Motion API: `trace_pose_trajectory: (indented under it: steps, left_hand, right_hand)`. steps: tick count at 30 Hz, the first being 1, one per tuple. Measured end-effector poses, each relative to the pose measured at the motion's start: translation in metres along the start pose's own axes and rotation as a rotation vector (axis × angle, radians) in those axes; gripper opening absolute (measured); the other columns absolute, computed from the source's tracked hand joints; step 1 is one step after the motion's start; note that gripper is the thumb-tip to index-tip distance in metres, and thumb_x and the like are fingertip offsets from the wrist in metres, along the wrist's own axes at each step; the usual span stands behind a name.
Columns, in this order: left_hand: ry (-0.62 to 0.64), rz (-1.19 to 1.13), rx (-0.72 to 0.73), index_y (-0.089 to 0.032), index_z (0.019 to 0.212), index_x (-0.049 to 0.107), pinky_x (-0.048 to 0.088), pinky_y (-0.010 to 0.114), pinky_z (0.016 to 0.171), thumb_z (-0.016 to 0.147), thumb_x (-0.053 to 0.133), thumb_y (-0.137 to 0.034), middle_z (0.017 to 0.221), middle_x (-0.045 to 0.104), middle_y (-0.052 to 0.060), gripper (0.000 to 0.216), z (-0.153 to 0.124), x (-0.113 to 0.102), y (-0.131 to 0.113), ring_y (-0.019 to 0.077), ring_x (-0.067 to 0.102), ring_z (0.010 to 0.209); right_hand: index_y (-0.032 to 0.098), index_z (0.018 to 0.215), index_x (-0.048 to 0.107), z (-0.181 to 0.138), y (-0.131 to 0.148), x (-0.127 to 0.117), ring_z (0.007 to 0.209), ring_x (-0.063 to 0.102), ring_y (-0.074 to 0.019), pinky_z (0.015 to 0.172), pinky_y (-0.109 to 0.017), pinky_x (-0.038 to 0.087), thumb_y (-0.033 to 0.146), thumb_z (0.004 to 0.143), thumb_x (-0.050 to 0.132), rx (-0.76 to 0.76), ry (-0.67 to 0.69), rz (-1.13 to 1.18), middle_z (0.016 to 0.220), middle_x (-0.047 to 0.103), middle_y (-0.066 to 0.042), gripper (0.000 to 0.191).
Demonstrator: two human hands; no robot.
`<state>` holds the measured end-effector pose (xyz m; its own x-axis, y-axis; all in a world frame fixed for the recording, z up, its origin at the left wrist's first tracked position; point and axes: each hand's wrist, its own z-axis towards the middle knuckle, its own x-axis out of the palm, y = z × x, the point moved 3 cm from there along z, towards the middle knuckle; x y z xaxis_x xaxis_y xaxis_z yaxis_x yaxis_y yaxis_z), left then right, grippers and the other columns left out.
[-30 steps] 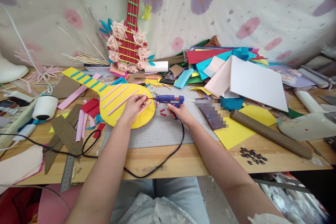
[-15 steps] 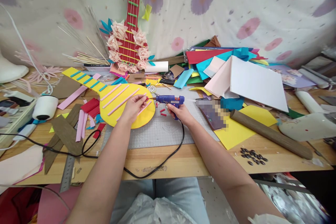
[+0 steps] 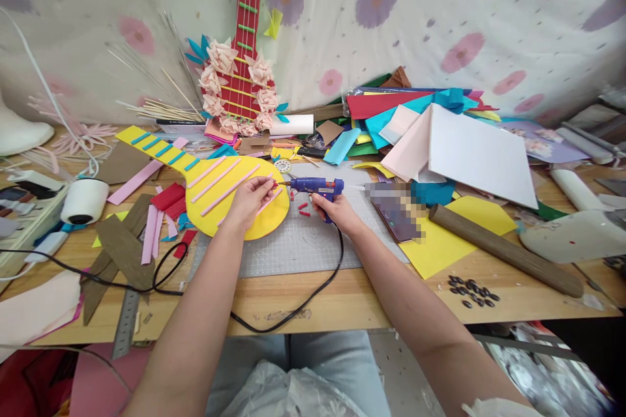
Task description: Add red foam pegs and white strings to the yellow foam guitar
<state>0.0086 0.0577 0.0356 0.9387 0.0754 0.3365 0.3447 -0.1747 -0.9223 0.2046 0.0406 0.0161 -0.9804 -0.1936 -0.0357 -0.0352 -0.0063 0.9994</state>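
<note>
In my right hand (image 3: pixel 333 208) is a blue hot glue gun (image 3: pixel 315 187), its nozzle pointing left. My left hand (image 3: pixel 252 201) pinches a small red piece (image 3: pixel 275 185) right at the nozzle tip; its exact shape is mostly hidden by the fingers. Beneath my left hand lies a yellow guitar-shaped cutout (image 3: pixel 235 182) with pink strips across its body and blue strips along its neck. Several short red pieces (image 3: pixel 304 213) lie on the grey cutting mat (image 3: pixel 313 251) below the glue gun.
A red guitar (image 3: pixel 239 88) trimmed with pale paper flowers leans on the back curtain. Coloured sheets and a white board (image 3: pixel 482 156) are heaped at right, near a phone (image 3: pixel 394 212), a brown roll (image 3: pixel 506 251) and black oval pieces (image 3: pixel 472 292). The gun's black cord (image 3: pixel 293 320) loops along the front.
</note>
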Motion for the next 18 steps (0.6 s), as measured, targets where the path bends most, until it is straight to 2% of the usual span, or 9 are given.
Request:
trace_pose_trajectory:
  steps: [14, 16, 18]
  left_hand:
    - [0.031, -0.035, 0.028, -0.013, 0.075, 0.064, 0.042, 0.017, 0.054, 0.055, 0.079, -0.024, 0.071, 0.061, 0.001, 0.027, -0.001, -0.003, -0.002, 0.0036, 0.049, 0.055]
    - [0.044, -0.111, 0.045, -0.014, 0.073, 0.064, 0.041, 0.015, 0.053, 0.054, 0.079, -0.021, 0.07, 0.061, 0.001, 0.026, -0.002, -0.005, -0.004, 0.0028, 0.049, 0.056]
    - [0.056, -0.197, 0.062, -0.015, 0.076, 0.064, 0.039, 0.014, 0.051, 0.053, 0.079, -0.019, 0.07, 0.06, 0.0, 0.028, -0.002, -0.007, -0.006, 0.0016, 0.047, 0.055]
  right_hand:
    - [0.018, 0.065, 0.055, 0.002, -0.002, -0.006, 0.043, 0.04, -0.0073, 0.04, -0.023, 0.033, 0.059, 0.067, 0.061, 0.006, -0.012, -0.05, 0.055, 0.053, 0.002, 0.041]
    - [0.018, 0.07, 0.06, 0.004, -0.001, -0.019, 0.049, 0.047, -0.0101, 0.046, -0.024, 0.038, 0.056, 0.065, 0.064, -0.002, -0.087, -0.14, 0.058, 0.057, 0.0, 0.038]
    - [0.018, 0.076, 0.064, 0.007, -0.003, -0.039, 0.06, 0.055, -0.0146, 0.056, -0.026, 0.043, 0.053, 0.062, 0.068, -0.014, -0.244, -0.271, 0.064, 0.062, -0.001, 0.038]
